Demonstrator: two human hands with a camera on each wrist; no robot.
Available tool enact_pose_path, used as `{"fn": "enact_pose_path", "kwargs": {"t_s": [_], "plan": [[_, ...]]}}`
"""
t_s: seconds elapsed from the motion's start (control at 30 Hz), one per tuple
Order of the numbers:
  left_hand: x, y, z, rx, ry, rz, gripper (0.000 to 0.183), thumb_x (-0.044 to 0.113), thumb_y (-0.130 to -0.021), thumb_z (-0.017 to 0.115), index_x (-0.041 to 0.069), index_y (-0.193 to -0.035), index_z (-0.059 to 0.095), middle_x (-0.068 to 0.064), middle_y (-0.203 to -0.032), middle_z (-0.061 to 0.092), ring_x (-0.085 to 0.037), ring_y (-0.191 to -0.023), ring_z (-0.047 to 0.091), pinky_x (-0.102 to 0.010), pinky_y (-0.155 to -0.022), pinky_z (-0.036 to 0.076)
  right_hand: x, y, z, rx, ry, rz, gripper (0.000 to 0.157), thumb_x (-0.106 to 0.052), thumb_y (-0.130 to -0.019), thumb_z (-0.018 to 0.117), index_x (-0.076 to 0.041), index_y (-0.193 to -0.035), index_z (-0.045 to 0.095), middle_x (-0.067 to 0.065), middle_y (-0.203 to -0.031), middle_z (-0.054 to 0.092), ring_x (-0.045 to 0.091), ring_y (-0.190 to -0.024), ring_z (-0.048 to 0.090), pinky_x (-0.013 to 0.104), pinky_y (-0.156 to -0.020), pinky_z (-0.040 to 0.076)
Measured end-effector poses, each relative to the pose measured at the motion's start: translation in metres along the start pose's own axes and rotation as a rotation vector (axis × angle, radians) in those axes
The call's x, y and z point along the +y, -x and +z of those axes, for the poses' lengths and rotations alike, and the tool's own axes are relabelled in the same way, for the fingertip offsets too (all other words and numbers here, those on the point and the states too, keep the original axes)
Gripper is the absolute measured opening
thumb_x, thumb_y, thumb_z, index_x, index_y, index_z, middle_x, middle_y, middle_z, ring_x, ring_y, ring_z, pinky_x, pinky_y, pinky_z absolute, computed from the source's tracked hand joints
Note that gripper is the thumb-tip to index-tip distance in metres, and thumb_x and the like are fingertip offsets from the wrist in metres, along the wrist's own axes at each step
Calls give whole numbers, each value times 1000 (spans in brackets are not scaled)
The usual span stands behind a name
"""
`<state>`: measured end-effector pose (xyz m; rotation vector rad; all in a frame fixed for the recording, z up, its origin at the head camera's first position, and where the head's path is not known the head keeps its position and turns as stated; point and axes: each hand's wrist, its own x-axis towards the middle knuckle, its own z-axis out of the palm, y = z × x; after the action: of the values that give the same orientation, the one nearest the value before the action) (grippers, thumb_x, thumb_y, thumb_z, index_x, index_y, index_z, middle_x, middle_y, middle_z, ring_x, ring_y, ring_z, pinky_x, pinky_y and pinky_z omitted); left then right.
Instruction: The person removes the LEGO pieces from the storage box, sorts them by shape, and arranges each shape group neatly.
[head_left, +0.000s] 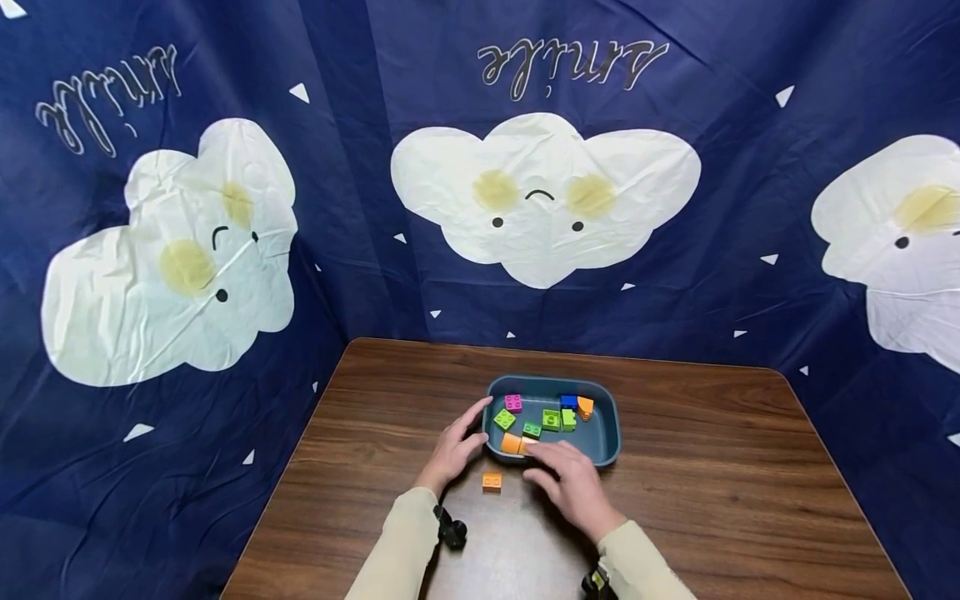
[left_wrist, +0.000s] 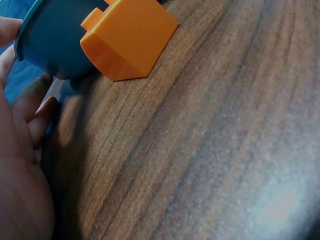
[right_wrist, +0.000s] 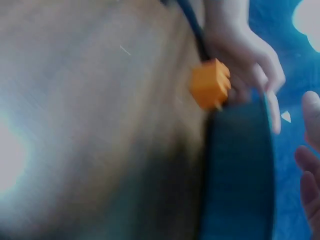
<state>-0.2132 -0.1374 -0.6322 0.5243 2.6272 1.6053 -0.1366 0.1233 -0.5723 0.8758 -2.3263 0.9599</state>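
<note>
A dark teal bin (head_left: 611, 437) stands on the table with several toy building bricks inside. My left hand (head_left: 450, 450) touches its left side, the fingers reaching along the rim and the thumb at the near corner. Over the near rim hangs my right hand (head_left: 573, 483), fingers loosely extended beside two orange bricks (head_left: 511, 443), holding nothing visible. A loose orange brick (head_left: 492, 482) sits on the table between the hands, just in front of the bin. The left wrist view shows this orange brick (left_wrist: 132, 40) close up, with sloping sides.
Also in the bin are a magenta brick (head_left: 513, 403), green bricks (head_left: 504, 419), a blue brick (head_left: 569, 402) and another orange brick (head_left: 585, 407). Wood-grain table (head_left: 697, 467) extends to both sides. A dark blue curtain (head_left: 360, 275) with clouds hangs behind.
</note>
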Motion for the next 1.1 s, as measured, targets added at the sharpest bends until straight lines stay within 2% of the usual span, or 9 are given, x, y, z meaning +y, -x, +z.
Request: {"fn": "enact_pose_path", "kwargs": {"t_s": [0.07,0.2,0.4,0.53,0.63,0.7,0.9,1.1], "plan": [[0,0,0,2,0,5,67,19,-97,63,35,-159,47,2,-162,49,-24,-150,44,-56,-122,32,6,-9,-8,-35,32,33,40,-10,-82,89,-8,-120,79,4,-115,79,20,-104,74,41,-88,61],[0,1,0,-7,-8,-7,66,21,-98,62,39,-160,45,3,-163,47,-25,-151,43,-57,-122,31,21,-24,-18,-172,78,88,34,-9,-88,84,-12,-121,79,2,-118,78,22,-110,73,44,-95,59],[0,1,-1,-11,-2,-21,67,20,-98,61,41,-159,44,5,-164,46,-24,-152,41,-57,-123,30,38,-43,-18,-422,91,30,25,-2,-92,78,-8,-117,79,5,-114,79,24,-107,73,46,-94,60],[-1,1,0,-9,-9,-23,66,21,-98,61,42,-159,44,6,-163,46,-22,-151,41,-57,-123,30,44,-54,-13,-599,96,22,31,1,-93,76,-10,-122,79,4,-114,77,20,-105,72,41,-93,60],[-1,1,1,0,-9,-20,66,21,-98,62,41,-159,46,5,-162,47,-22,-151,42,-57,-122,30,46,-60,-10,-686,119,5,35,1,-93,76,-13,-124,79,2,-113,75,17,-103,70,36,-92,60],[-2,2,2,7,-3,-16,66,21,-97,62,40,-158,46,5,-162,48,-23,-150,43,-58,-122,30,47,-64,-9,-713,133,-19,32,-1,-92,77,-14,-122,80,1,-110,73,15,-100,70,34,-90,60],[-1,2,2,6,13,-21,66,21,-98,62,43,-158,46,6,-162,47,-23,-151,42,-58,-123,30,49,-68,-6,-717,192,-130,16,-3,-89,82,-12,-102,83,2,-100,70,15,-93,69,28,-83,60],[-3,1,2,8,18,-9,66,19,-98,62,40,-158,46,5,-162,48,-23,-151,42,-59,-122,30,51,-70,-4,-728,193,-80,17,-1,-88,82,-12,-101,82,0,-104,65,13,-92,68,27,-83,60]]}}
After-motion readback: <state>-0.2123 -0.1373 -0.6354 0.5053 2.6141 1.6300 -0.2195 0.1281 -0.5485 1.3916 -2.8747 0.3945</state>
